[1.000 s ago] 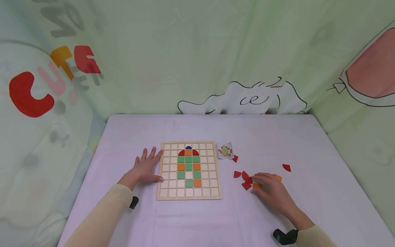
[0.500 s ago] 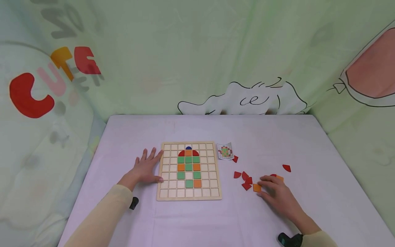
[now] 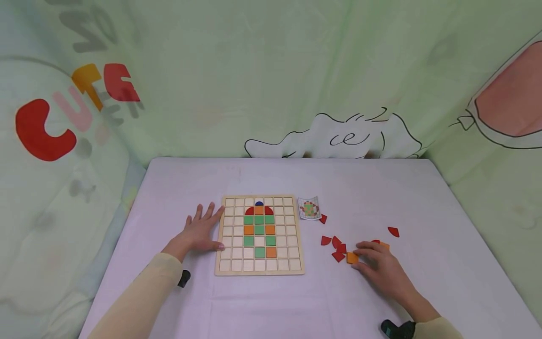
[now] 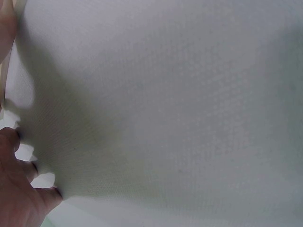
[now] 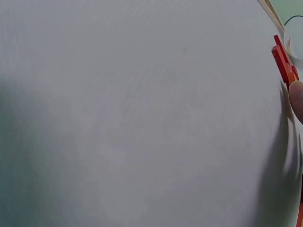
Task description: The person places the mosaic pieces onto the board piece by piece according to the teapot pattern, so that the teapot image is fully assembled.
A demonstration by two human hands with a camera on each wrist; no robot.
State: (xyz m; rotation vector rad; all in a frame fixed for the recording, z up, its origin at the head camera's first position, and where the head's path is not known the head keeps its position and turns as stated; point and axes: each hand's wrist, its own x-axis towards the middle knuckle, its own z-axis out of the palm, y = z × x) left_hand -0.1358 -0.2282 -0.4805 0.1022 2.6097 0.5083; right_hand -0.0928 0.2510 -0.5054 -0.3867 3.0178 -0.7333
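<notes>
On the left, my left hand [image 3: 201, 233] rests with spread fingers against the left edge of a wooden grid board [image 3: 301, 263]. Its fingertips also show in the left wrist view. The board carries blue, red, orange and green pieces, such as a green square tile [image 3: 259, 230] in the middle. My right hand [image 3: 381, 270] pinches an orange square tile [image 3: 352, 258] at the table between thumb and fingers. In the right wrist view only the thumb [image 5: 297, 100] shows, beside red pieces [image 5: 283, 61]. Part of another orange tile [image 3: 384, 246] peeks out behind the right hand.
Several red quarter-round pieces [image 3: 325, 240] lie left of the right hand. A lone red piece [image 3: 394, 231] is farther right. Beside the board's upper right corner lies a small pattern card [image 3: 309, 208], with a red piece [image 3: 323, 219] at its corner.
My right hand has shifted a little right and toward me, uncovering the orange tile at its fingertips and a red piece behind it. My left hand and the board stay put.
</notes>
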